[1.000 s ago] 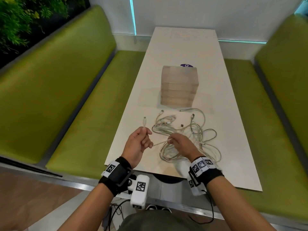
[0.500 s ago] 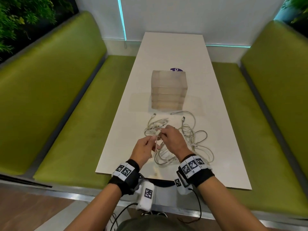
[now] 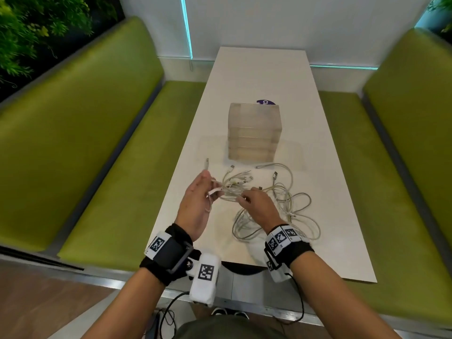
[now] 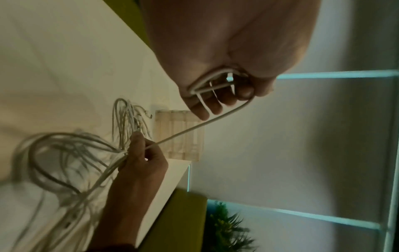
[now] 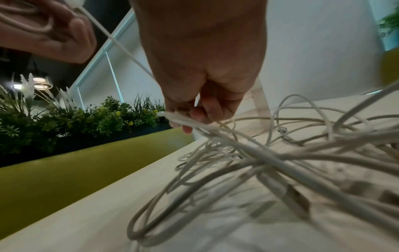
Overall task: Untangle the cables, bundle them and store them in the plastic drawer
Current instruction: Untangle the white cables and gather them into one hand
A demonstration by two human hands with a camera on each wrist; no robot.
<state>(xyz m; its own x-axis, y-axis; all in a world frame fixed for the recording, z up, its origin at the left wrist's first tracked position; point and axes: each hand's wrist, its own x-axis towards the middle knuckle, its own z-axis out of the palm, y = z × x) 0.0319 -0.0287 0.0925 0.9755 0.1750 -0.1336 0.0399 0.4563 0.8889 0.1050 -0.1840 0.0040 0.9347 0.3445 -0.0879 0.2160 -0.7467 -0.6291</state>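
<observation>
A tangle of white cables lies on the white table in front of a translucent plastic drawer unit. My left hand is raised at the table's left edge, and a white cable loops round its curled fingers. That cable runs taut to my right hand, which pinches it at the tangle's left side. In the right wrist view my right hand grips several strands of the tangle. One plug sticks up past the left hand.
Green padded benches flank the table on both sides. A purple round sticker shows behind the drawer unit. Plants stand behind the left bench. The far half of the table carries nothing.
The hands met at the tangle and then parted. My left hand now has the cable looped round its fingers and has drawn left, pulling it taut from the right hand.
</observation>
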